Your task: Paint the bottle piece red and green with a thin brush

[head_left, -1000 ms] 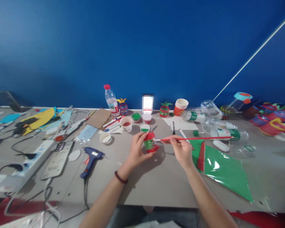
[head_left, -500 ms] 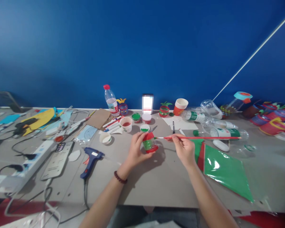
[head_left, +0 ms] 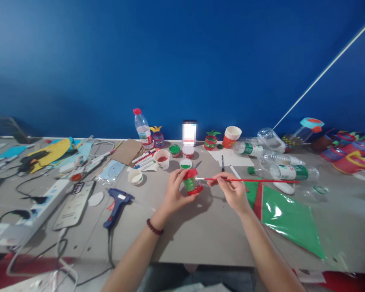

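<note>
My left hand (head_left: 174, 190) is wrapped round a small cup painted red and green (head_left: 192, 182), holding it tilted on the grey table (head_left: 200, 231). My right hand (head_left: 231, 190) pinches a long red-handled paintbrush (head_left: 255, 180), whose tip touches the cup's right side. Just behind the cup stand a green paint pot (head_left: 185, 163) and a white cup of red paint (head_left: 162, 158).
A blue glue gun (head_left: 117, 200) lies to the left, beside a power strip (head_left: 33, 207) and cables. Green and red sheets (head_left: 286, 215) lie to the right. Plastic bottles (head_left: 276, 162), stacked paper cups (head_left: 231, 137), markers (head_left: 144, 158) and finished crafts line the back.
The paintbrush has slid left and dropped slightly, its tip staying against the cup. My left hand keeps the cup in the same spot.
</note>
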`<act>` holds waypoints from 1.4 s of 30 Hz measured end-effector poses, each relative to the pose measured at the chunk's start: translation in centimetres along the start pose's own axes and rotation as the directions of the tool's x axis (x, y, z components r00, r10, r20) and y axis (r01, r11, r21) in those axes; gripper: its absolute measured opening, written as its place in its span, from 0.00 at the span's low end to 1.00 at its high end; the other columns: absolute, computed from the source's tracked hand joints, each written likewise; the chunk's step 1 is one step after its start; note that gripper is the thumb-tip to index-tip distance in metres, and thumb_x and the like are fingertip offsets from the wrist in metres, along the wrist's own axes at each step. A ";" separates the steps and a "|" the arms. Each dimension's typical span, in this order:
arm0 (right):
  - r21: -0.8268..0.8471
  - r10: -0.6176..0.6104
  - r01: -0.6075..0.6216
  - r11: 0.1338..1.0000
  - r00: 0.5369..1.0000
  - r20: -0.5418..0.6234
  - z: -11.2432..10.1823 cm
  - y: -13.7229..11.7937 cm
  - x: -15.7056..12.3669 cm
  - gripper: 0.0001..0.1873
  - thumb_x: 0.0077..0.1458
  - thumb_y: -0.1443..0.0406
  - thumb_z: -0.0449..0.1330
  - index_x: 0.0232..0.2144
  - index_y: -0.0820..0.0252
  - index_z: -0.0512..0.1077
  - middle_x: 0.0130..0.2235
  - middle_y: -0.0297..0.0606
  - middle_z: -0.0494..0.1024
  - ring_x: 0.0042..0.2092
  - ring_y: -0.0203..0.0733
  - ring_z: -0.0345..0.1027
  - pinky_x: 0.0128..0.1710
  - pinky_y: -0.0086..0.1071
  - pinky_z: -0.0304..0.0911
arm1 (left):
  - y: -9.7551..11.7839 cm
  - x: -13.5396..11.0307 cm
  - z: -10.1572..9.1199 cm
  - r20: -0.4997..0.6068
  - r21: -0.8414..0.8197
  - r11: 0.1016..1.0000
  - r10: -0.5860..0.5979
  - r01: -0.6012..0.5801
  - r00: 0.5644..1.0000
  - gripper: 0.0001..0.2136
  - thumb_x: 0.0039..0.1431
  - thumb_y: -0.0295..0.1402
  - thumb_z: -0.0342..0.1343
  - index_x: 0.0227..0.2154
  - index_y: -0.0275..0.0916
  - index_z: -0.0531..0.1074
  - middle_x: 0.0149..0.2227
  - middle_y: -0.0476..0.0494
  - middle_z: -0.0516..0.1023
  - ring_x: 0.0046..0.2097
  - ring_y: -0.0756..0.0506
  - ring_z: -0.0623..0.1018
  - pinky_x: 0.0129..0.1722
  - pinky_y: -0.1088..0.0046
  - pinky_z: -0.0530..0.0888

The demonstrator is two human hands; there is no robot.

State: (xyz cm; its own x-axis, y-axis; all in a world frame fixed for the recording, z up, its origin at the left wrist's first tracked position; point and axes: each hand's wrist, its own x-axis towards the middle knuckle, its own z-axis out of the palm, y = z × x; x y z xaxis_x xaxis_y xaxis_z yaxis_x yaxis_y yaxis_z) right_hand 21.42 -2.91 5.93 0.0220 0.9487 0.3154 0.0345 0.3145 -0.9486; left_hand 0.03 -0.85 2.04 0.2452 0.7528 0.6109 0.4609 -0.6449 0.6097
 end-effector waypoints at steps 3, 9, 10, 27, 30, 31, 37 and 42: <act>-0.026 -0.014 0.015 1.000 0.999 0.033 0.1 -0.1 0.0 0.16 0.60 0.51 0.59 0.34 0.57 0.73 0.30 0.39 0.82 0.34 0.45 0.80 0.38 0.39 0.76 | -0.1 0.0 0.1 -0.024 -0.003 0.999 0.034 -0.034 0.999 0.36 0.51 0.38 0.67 0.62 0.49 0.57 0.55 0.37 0.65 0.56 0.35 0.70 0.55 0.51 0.73; -0.087 -0.038 0.040 0.995 0.999 0.022 -0.1 -0.1 0.1 0.16 0.61 0.51 0.58 0.34 0.57 0.72 0.30 0.40 0.83 0.34 0.45 0.80 0.37 0.38 0.75 | -0.1 -0.2 0.1 -0.025 0.011 0.999 0.043 -0.043 0.999 0.36 0.51 0.39 0.67 0.61 0.47 0.59 0.55 0.37 0.65 0.57 0.35 0.70 0.56 0.51 0.72; -0.095 -0.040 0.041 0.995 0.999 0.015 -0.2 -0.1 0.2 0.16 0.61 0.51 0.58 0.34 0.57 0.72 0.30 0.40 0.82 0.34 0.45 0.80 0.37 0.38 0.75 | -0.1 -0.2 0.1 -0.029 0.012 0.999 0.046 -0.045 0.999 0.36 0.51 0.40 0.67 0.61 0.46 0.59 0.55 0.37 0.65 0.57 0.35 0.70 0.56 0.52 0.72; 0.089 -0.031 0.065 0.994 0.939 -0.342 -1.9 -0.3 1.0 0.12 0.59 0.55 0.62 0.35 0.58 0.76 0.31 0.38 0.82 0.34 0.42 0.78 0.38 0.38 0.74 | 1.0 -0.2 -0.5 0.252 -0.195 0.961 -0.147 0.199 0.956 0.38 0.46 0.42 0.70 0.59 0.43 0.61 0.60 0.35 0.67 0.61 0.33 0.68 0.61 0.49 0.66; 0.084 0.006 0.023 0.996 0.944 -0.330 -1.9 -1.6 1.3 0.12 0.56 0.55 0.65 0.34 0.58 0.76 0.30 0.37 0.82 0.33 0.42 0.78 0.38 0.38 0.75 | 1.1 -0.4 -0.3 0.309 -0.303 0.907 -0.195 0.291 0.931 0.38 0.47 0.42 0.70 0.60 0.42 0.60 0.61 0.35 0.67 0.61 0.33 0.69 0.62 0.49 0.66; 0.074 0.018 0.006 0.997 0.949 -0.315 -1.9 -2.0 1.4 0.12 0.55 0.55 0.66 0.34 0.58 0.76 0.30 0.37 0.82 0.32 0.42 0.78 0.37 0.38 0.75 | 1.0 -0.5 -0.2 0.318 -0.341 0.887 -0.202 0.310 0.926 0.38 0.48 0.42 0.69 0.61 0.42 0.59 0.61 0.34 0.67 0.61 0.33 0.69 0.62 0.49 0.66; -0.051 0.018 -0.024 0.998 0.993 -0.116 -1.3 -2.3 4.9 0.16 0.56 0.52 0.64 0.35 0.59 0.76 0.32 0.39 0.83 0.36 0.43 0.79 0.41 0.38 0.75 | 0.7 -0.2 0.1 0.319 -0.382 0.814 -0.329 0.438 0.889 0.40 0.48 0.44 0.69 0.62 0.42 0.59 0.63 0.34 0.65 0.62 0.31 0.68 0.62 0.49 0.65; -0.152 0.079 -0.058 0.987 0.988 0.133 0.0 0.4 9.8 0.20 0.56 0.48 0.62 0.34 0.59 0.76 0.33 0.40 0.82 0.38 0.44 0.78 0.44 0.39 0.73 | 0.4 0.4 -0.2 0.315 -0.362 0.790 -0.396 0.495 0.863 0.40 0.47 0.42 0.70 0.62 0.43 0.60 0.64 0.36 0.64 0.63 0.32 0.67 0.63 0.50 0.65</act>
State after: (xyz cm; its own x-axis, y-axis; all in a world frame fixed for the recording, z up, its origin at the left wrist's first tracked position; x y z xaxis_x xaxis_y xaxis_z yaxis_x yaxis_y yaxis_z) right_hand 21.62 6.52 8.65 -0.1085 0.9663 0.2336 0.1851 0.2505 -0.9503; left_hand 0.16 -0.84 2.61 0.2976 0.9463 0.1266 0.1764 -0.1848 0.9668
